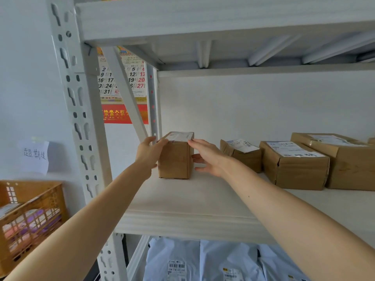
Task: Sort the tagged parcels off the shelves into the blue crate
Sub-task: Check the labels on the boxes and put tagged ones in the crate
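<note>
A small brown box (175,159) stands upright near the left end of a white shelf (203,201), set back from the front edge, with a white label on its top face. The left hand (149,153) lies against the box's left side, its fingers straight and reaching over the top left corner, thumb raised beside the rack's diagonal brace. The right hand (207,157) is at the box's right side with its fingers spread and straight: the forefinger touches the top right corner and the lower fingers meet the right wall. So the box sits between the two flat hands, its base on the shelf; whether it is lifted at all I cannot tell. To the right on the same shelf are three more labelled boxes (294,165) in a row, each larger than the one before, the nearest just beside the right hand. On the shelf below lie pale blue mailers (174,258) with barcode labels. The rack's slotted post (81,118) rises at the left. Behind it a red and yellow calendar (121,86) hangs on the wall, and a handwritten note (35,157) is stuck lower down. An orange crate (30,199) holding parcels stands at the far left.
</note>
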`<state>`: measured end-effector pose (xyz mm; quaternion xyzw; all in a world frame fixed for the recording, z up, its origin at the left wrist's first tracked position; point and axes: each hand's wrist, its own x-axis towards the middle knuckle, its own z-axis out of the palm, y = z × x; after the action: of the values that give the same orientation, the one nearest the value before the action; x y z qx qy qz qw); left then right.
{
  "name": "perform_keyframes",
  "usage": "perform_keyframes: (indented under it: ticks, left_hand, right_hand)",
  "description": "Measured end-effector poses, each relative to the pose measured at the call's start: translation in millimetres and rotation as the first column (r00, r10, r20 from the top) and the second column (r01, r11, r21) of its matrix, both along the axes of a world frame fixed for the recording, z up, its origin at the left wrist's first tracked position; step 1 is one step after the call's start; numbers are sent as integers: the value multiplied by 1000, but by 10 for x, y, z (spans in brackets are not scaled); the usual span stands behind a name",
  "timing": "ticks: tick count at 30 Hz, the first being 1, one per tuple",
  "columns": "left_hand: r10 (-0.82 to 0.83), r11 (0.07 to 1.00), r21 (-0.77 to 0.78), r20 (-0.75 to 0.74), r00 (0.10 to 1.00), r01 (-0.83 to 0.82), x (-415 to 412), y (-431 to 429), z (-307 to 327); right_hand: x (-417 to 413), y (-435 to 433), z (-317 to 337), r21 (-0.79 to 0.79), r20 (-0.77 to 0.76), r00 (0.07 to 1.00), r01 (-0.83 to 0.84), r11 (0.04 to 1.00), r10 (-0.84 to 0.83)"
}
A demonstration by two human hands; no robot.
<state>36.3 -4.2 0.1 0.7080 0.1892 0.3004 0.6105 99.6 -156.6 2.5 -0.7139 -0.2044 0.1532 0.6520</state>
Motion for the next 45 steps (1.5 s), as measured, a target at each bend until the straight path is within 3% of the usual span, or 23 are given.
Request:
perform_keyframes:
  ticks: [5,11,14,18,24,31,39,45]
  left_hand:
    - [51,969,232,128,990,-80,16,-197,226]
    - [79,833,521,224,971,-188,170,-576,568]
    - [-2,824,559,164,986,-91,345,-791,665]
    - [-88,811,575,-59,994,106,585,-1010,698]
    - [-165,847,442,-312,936,296,820,-1252,574]
    - [-227,861,323,-447,865,393,1009,-1430,322]
    - [-310,889,164,-473,825,428,1048,-1445,239]
    - [-364,876,148,-420,831,459,923,-1430,286]
  right_hand:
    - [141,-259,235,-7,68,997,39,999,-38]
    - [385,-675,499,-12,107,992,65,998,-64]
    - [524,-881,572,-72,126,988,102,992,-92]
    - [675,-1115,647,-185,137,982,156,970,-132]
    - [816,-1231,646,-292,130,979,190,937,-158]
    - [898,-1215,622,-394,133,977,204,896,-165]
    - [877,-1101,560,-480,48,984,174,860,-173]
    - [866,-1168,524,-332,40,973,229,915,-229]
